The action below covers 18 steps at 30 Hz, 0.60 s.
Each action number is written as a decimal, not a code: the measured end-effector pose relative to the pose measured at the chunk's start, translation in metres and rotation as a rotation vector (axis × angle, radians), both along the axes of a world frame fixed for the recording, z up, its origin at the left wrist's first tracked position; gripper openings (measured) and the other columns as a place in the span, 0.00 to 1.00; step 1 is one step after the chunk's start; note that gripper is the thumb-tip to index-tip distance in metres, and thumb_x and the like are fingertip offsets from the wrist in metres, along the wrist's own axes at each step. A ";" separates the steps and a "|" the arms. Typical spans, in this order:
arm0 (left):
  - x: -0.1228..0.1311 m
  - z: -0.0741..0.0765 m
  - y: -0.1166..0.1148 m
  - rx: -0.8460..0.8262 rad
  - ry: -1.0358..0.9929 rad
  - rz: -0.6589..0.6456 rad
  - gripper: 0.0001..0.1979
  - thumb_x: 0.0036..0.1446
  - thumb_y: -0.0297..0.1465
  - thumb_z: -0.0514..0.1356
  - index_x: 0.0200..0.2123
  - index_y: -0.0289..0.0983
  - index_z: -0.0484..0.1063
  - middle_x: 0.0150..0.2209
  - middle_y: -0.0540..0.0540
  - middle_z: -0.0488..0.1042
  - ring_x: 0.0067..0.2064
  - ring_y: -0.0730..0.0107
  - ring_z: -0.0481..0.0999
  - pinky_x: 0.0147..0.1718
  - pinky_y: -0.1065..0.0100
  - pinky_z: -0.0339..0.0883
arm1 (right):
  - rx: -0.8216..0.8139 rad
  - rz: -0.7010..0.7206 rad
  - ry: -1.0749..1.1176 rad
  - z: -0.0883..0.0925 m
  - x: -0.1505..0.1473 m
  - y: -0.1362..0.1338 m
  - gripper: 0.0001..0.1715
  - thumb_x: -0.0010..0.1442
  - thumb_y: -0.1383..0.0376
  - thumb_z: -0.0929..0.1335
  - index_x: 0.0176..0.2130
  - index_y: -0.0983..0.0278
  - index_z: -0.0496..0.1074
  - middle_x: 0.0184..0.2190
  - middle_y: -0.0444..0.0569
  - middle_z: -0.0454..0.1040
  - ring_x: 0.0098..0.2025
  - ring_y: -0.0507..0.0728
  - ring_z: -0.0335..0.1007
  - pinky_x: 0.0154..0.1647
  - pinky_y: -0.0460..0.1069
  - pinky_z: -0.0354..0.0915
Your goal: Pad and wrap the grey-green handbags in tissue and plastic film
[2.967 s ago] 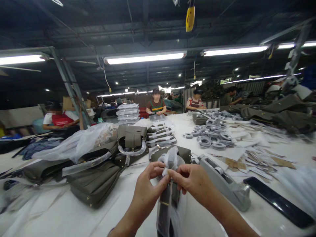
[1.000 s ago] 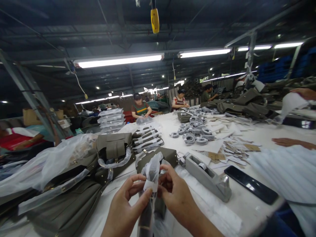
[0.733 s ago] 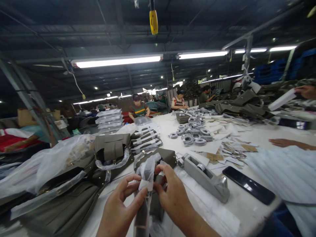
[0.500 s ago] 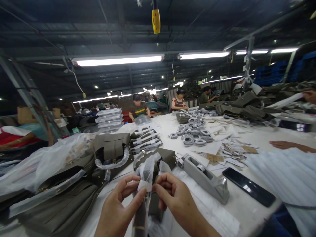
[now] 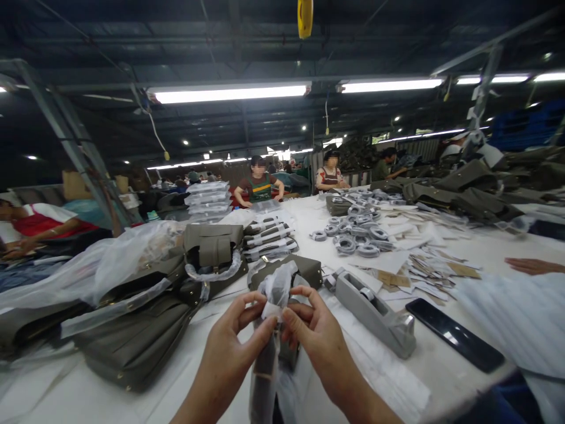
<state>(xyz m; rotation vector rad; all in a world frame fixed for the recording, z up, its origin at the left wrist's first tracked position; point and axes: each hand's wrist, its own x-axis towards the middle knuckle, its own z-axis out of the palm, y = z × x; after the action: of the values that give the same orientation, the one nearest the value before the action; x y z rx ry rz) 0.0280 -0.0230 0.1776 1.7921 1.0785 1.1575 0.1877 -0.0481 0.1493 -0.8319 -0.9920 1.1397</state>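
Note:
Both hands meet at the white tissue-like wrapping point(image 5: 279, 285) around the handle of a dark olive handbag point(image 5: 304, 270) on the table in front of me. My left hand point(image 5: 241, 335) pinches the wrapping between thumb and fingers from the left side. From the right, my right hand point(image 5: 315, 330) closes thumb and fingers on the same white wrapping, close to the left thumb. A wrapped strap point(image 5: 263, 383) hangs down toward me below the hands. Part of the bag is hidden behind the hands.
A grey tape dispenser point(image 5: 375, 312) and a black phone point(image 5: 454, 333) lie to the right. Olive bags point(image 5: 132, 330) with wrapped handles fill the left. Beyond are rolled grey straps point(image 5: 359, 235), paper tags point(image 5: 432, 271) and white sheets point(image 5: 516, 318). Co-workers point(image 5: 260, 182) sit across the table; another person's hand point(image 5: 534, 266) rests at right.
My right fingers have come closer to the left ones, their tips now on the wrapping. The view has turned a little to the left, so most things sit further right.

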 end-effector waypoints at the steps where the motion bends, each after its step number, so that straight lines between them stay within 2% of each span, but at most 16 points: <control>1: 0.001 0.001 -0.002 0.006 -0.001 -0.003 0.19 0.54 0.43 0.65 0.45 0.41 0.70 0.46 0.43 0.79 0.53 0.53 0.78 0.51 0.59 0.73 | 0.002 0.005 0.001 0.000 -0.001 0.000 0.32 0.56 0.49 0.74 0.50 0.62 0.61 0.28 0.43 0.74 0.25 0.52 0.73 0.23 0.44 0.66; 4: 0.006 0.005 -0.008 0.059 0.005 0.043 0.16 0.54 0.40 0.65 0.43 0.40 0.70 0.45 0.44 0.79 0.52 0.54 0.78 0.50 0.60 0.73 | -0.001 0.007 -0.032 0.002 -0.001 0.000 0.34 0.57 0.48 0.73 0.53 0.62 0.61 0.25 0.40 0.72 0.24 0.53 0.72 0.22 0.45 0.66; 7: 0.011 0.006 -0.013 0.109 0.032 0.077 0.14 0.55 0.37 0.64 0.43 0.41 0.70 0.44 0.46 0.79 0.51 0.56 0.79 0.48 0.63 0.73 | -0.014 -0.006 -0.072 0.004 -0.002 0.000 0.39 0.56 0.48 0.74 0.57 0.61 0.58 0.31 0.44 0.75 0.25 0.54 0.73 0.21 0.45 0.66; 10: 0.015 0.004 -0.018 0.137 0.019 0.074 0.12 0.56 0.33 0.61 0.45 0.42 0.69 0.45 0.48 0.79 0.50 0.61 0.79 0.48 0.66 0.72 | -0.017 -0.038 -0.082 0.006 -0.006 0.000 0.43 0.55 0.51 0.75 0.60 0.58 0.55 0.43 0.50 0.77 0.35 0.57 0.77 0.30 0.48 0.71; 12: 0.017 0.003 -0.020 0.137 -0.009 0.049 0.11 0.58 0.32 0.60 0.45 0.42 0.69 0.45 0.48 0.79 0.50 0.63 0.78 0.50 0.67 0.71 | -0.012 -0.067 -0.086 0.009 -0.008 0.000 0.41 0.56 0.52 0.74 0.61 0.57 0.55 0.48 0.51 0.76 0.42 0.59 0.77 0.37 0.49 0.73; 14: 0.017 0.002 -0.021 0.125 -0.045 -0.006 0.11 0.60 0.33 0.59 0.46 0.41 0.70 0.47 0.47 0.78 0.51 0.63 0.77 0.51 0.66 0.70 | -0.004 -0.083 -0.080 0.012 -0.011 0.001 0.38 0.57 0.54 0.74 0.60 0.58 0.58 0.49 0.52 0.76 0.46 0.59 0.76 0.41 0.50 0.72; 16: 0.013 0.000 -0.021 0.101 -0.084 -0.065 0.13 0.63 0.37 0.58 0.49 0.41 0.71 0.51 0.46 0.76 0.54 0.61 0.76 0.54 0.64 0.68 | 0.001 -0.085 -0.049 0.016 -0.012 0.003 0.38 0.56 0.54 0.74 0.60 0.59 0.59 0.49 0.52 0.76 0.46 0.59 0.76 0.40 0.48 0.72; 18: 0.006 -0.004 -0.020 0.096 -0.114 -0.048 0.15 0.65 0.40 0.56 0.53 0.42 0.70 0.54 0.46 0.74 0.57 0.61 0.73 0.57 0.63 0.66 | 0.005 -0.042 -0.008 0.017 -0.010 0.005 0.41 0.57 0.54 0.74 0.63 0.58 0.57 0.48 0.52 0.76 0.44 0.58 0.76 0.37 0.48 0.72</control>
<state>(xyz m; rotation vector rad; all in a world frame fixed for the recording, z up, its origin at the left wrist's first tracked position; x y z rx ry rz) 0.0345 -0.0431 0.1733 1.7919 0.9235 1.2847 0.1778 -0.0428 0.1668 -0.8502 -0.9790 1.0982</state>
